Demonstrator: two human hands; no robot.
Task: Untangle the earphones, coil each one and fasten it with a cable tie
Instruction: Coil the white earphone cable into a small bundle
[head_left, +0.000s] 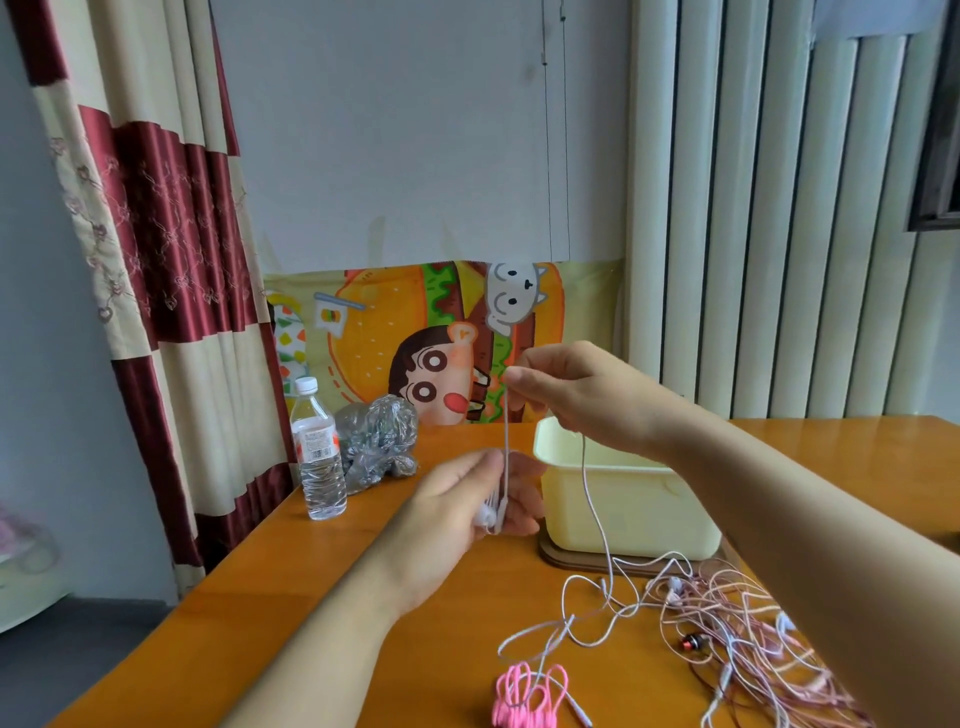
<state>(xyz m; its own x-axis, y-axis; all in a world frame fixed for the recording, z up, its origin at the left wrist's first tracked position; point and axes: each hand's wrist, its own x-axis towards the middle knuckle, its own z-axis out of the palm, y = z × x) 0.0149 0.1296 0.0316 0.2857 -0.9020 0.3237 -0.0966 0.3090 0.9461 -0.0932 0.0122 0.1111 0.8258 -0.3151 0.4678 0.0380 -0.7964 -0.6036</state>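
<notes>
My left hand (470, 512) is raised above the table and grips the earbud end of a white earphone (592, 499), with cable turns lying across its fingers. My right hand (566, 389) is higher and pinches the same cable, pulling it taut straight up from the left hand. The rest of that cable hangs from my right hand and loops on the wooden table (322, 597). A tangle of pink and white earphones (727, 623) lies at the front right. A bunch of pink cable ties (524, 696) lies at the front edge.
A pale yellow plastic tub (628, 499) stands on a wooden board behind the tangle. A water bottle (318, 457) and a crumpled clear plastic bag (379, 441) stand at the table's back left. A cartoon cloth hangs on the wall behind, curtains at both sides.
</notes>
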